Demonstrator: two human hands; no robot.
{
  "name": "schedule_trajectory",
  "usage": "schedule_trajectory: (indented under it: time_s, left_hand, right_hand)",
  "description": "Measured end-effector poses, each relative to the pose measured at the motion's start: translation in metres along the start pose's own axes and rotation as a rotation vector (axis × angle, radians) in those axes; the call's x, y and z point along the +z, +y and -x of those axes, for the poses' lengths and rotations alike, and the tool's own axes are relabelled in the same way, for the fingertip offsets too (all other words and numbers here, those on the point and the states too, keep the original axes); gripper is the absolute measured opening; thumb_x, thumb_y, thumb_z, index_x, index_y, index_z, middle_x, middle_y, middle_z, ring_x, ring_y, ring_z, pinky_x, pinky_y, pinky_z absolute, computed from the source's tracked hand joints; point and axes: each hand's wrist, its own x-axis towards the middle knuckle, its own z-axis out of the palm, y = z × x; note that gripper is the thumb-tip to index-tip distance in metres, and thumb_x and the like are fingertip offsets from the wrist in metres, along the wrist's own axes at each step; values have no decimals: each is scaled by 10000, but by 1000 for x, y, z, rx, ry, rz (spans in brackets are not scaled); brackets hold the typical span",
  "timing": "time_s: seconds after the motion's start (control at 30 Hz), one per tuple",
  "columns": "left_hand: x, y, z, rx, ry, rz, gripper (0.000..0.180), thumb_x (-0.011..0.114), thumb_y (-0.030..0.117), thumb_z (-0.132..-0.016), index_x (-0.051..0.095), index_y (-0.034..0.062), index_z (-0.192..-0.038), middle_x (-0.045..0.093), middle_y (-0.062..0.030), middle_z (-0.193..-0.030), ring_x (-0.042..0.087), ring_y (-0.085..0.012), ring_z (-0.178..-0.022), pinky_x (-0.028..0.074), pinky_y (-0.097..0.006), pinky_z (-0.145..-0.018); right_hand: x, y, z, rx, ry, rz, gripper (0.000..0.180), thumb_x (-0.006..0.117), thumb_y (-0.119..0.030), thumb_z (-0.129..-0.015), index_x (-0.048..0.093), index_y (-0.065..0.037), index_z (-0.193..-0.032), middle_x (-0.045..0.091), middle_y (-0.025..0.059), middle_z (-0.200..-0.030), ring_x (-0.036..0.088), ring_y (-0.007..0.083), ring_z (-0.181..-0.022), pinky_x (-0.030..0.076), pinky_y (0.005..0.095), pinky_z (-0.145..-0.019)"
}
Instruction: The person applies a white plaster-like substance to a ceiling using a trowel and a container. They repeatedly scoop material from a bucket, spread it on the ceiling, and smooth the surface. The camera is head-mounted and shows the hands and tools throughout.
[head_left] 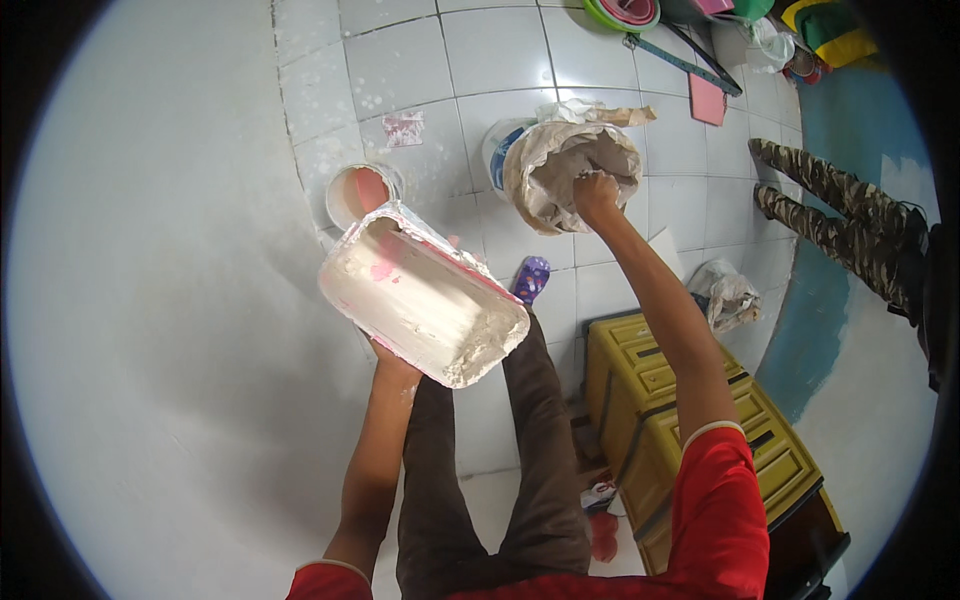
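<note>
My left hand (396, 368) grips a white rectangular tub (420, 290) from beneath, its fingers mostly hidden. Pale powder or paste coats the tub's inside and thickens along the rim, with pink smears near one end. My right hand (596, 190) reaches into the mouth of a crumpled paper sack (540, 190), closed in a fist. What it holds, if anything, is out of sight. The sack stands against a white and blue bucket (497, 150). Just beyond the tub is a round bucket (350, 190) with something pink inside.
A yellow drawer cabinet (640, 390) lies close on my right. Beyond it are a plastic bag (725, 295) and another person's camouflage trousers (850, 205). Basins (625, 10) and a pink square (707, 98) sit at the far right. A white wall (170, 300) rises on my left.
</note>
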Motion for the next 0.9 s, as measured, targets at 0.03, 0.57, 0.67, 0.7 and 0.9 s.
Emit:
schedule_trajectory:
  time_s: [0.03, 0.57, 0.67, 0.7, 0.9]
  left_hand:
    - [0, 3, -1, -17, -30, -36, 849, 422, 729, -993, 181, 267, -1663, 195, -116, -1714, 193, -458, -1557, 251, -679, -1231]
    - [2, 3, 3, -27, 139, 261, 946, 527, 772, -916, 293, 197, -1630, 315, -174, -1655, 308, -464, -1502, 313, -695, -1187]
    - [-2, 1, 6, -21, 150, 333, 942, 509, 784, -917, 297, 206, -1629, 302, -168, -1666, 312, -463, -1501, 310, -692, -1189]
    - [-2, 1, 8, -23, 171, 346, 942, 504, 787, -916, 297, 209, -1630, 296, -166, -1670, 316, -464, -1500, 308, -693, -1190]
    - [-14, 3, 20, -36, 246, 239, 936, 493, 791, -918, 285, 229, -1637, 275, -162, -1684, 323, -478, -1498, 298, -695, -1194]
  right_hand:
    - [-7, -3, 7, 27, 23, -5, 215, 621, -167, -953, 800, -98, -1050, 773, 156, -1122, 757, 315, -1048, 624, 410, -786]
    - [78, 17, -50, -76, 71, 17, 249, 587, -191, -914, 746, -106, -1085, 732, 149, -1160, 718, 296, -1095, 584, 443, -872]
    - [74, 16, -46, -36, 109, 18, 227, 637, -228, -883, 781, -134, -1031, 765, 125, -1055, 738, 288, -1036, 588, 436, -865]
    - [71, 20, -46, 3, 21, -73, 277, 630, -253, -889, 760, -110, -1087, 741, 160, -1125, 718, 319, -1086, 573, 447, -916]
    - [84, 28, -53, -11, -81, -370, 501, 561, -394, -925, 679, -44, -1263, 667, 259, -1303, 640, 444, -1221, 510, 471, -1067]
